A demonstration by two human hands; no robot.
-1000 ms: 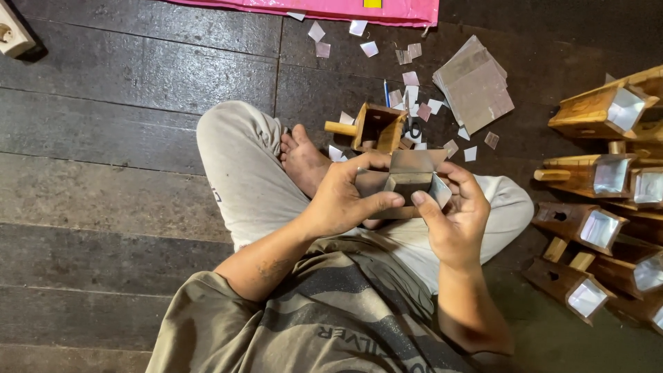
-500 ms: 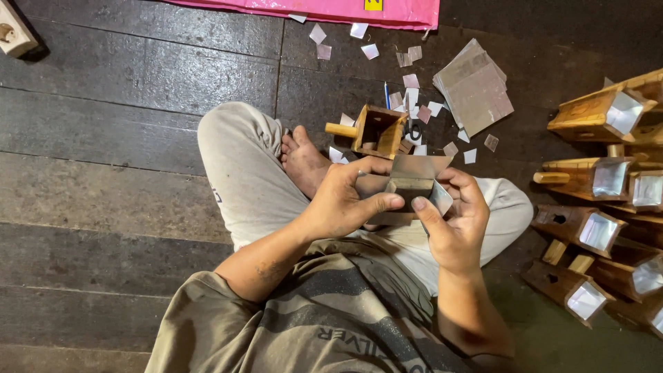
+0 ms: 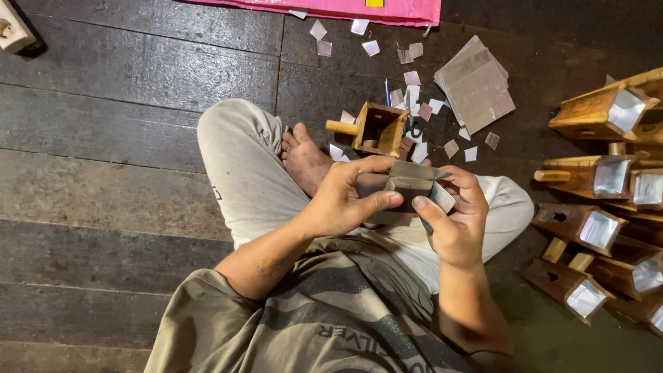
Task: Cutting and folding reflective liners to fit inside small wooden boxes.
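Note:
I sit cross-legged on a dark plank floor. Both hands hold a small grey-brown box-shaped piece over my lap. My left hand grips its left side, thumb along the front face. My right hand holds its right end, where a pale square facet shows under the thumb. Just beyond my hands a small open wooden box with a peg handle stands on the floor by my bare foot.
Several wooden boxes with shiny square inserts are stacked at the right. A stack of grey sheets and scattered small paper squares lie ahead. A pink sheet runs along the top edge. A white socket block is top left.
The hands and the piece have stayed over my lap; the fingers shifted slightly on it. The view moved a little.

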